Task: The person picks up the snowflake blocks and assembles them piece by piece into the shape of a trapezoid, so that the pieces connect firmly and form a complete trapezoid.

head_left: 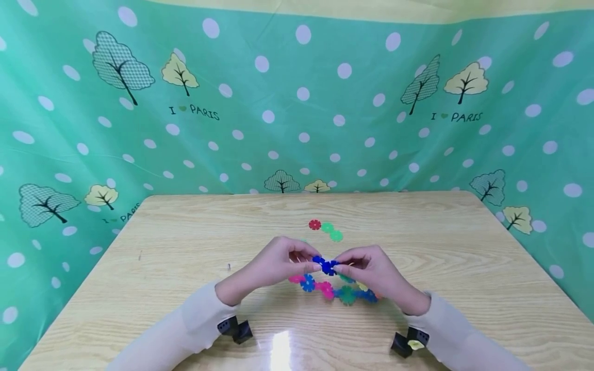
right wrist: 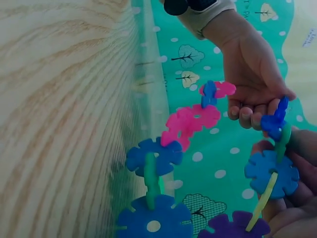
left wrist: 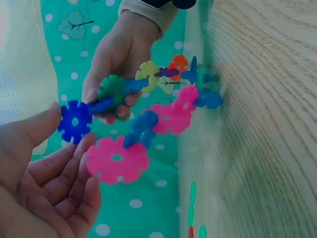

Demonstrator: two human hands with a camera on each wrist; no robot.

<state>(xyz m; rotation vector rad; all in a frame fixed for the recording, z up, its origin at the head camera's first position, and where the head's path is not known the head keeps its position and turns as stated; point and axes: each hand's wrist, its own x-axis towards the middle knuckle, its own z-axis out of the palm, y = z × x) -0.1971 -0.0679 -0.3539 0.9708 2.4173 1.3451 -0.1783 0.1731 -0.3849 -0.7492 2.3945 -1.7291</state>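
Observation:
Between the two hands is a pair of interlocked dark blue notched plastic discs [head_left: 329, 267], the end of a chain of snowflake discs. My left hand [head_left: 280, 260] pinches the outer dark blue disc [left wrist: 75, 121] by its edge with thumb and fingers. My right hand [head_left: 371, 270] grips the chain just beside it, near a green disc [left wrist: 112, 92]. From there the chain bends round through yellow [left wrist: 147, 76], purple, orange and blue discs to pink discs [head_left: 326, 289]. Its other end is a pink disc [left wrist: 118, 159], which hangs close to the left fingers.
Farther back on the wooden table [head_left: 209, 221] lie a red disc [head_left: 315, 224] and two light green discs [head_left: 336, 235] in a row. A green dotted cloth [head_left: 297, 103] hangs behind the table. Small black devices are strapped at both wrists.

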